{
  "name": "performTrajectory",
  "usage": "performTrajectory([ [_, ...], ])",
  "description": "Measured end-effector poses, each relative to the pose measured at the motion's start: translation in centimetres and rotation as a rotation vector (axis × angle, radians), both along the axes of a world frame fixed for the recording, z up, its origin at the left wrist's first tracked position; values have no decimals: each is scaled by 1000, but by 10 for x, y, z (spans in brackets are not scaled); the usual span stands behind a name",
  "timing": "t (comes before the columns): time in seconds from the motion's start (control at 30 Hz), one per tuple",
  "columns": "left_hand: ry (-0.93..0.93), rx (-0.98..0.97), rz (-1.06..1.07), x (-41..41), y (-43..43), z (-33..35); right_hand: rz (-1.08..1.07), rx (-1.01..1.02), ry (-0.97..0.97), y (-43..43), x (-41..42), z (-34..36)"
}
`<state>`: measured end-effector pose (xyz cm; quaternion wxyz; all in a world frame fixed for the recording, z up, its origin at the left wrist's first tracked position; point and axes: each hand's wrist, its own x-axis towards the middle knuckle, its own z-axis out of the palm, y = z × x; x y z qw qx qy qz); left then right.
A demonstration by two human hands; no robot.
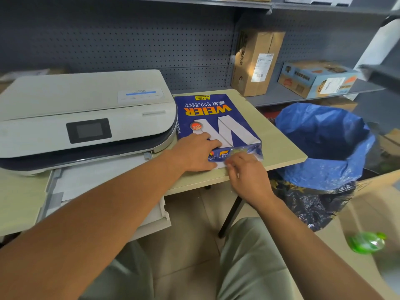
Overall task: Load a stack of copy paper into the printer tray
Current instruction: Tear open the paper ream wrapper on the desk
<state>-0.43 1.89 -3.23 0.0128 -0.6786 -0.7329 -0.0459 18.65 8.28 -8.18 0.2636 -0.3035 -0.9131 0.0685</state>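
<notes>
A blue "WEIER copy paper" pack point(216, 118) lies flat on the pale desk point(279, 148), right of the white printer point(86, 113). The printer's paper tray point(104, 180) is pulled out toward me with white sheets inside. My left hand point(194, 152) presses flat on the near end of the pack. My right hand point(246, 172) pinches the torn wrapper at the pack's near right corner, where white paper edges show.
A bin lined with a blue bag point(324, 146) stands right of the desk. Cardboard boxes point(257, 61) sit on the grey shelf behind. A green bottle point(368, 242) lies on the floor at right. A black desk leg point(231, 215) is by my knees.
</notes>
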Motion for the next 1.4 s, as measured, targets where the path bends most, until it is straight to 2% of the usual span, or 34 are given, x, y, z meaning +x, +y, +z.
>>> performTrajectory([
  [0.17,-18,89,3,6,-2,-6,10,7,-37,1,3,-8],
  [0.4,-13,177,81,14,-4,-12,-4,21,26,-3,2,-8],
  [0.7,-33,340,47,14,-6,-6,-9,72,29,0,1,-6],
  [0.93,-95,406,74,13,-5,4,-15,41,207,1,8,0],
  [1.0,-116,429,79,14,-6,5,27,86,224,5,8,1],
  [1.13,-99,442,84,16,-6,8,146,173,96,17,-1,9],
  [1.3,-97,450,67,17,-9,7,96,139,-151,29,-17,32],
  [1.4,-27,431,-1,10,-10,1,90,169,-247,35,-18,47],
])
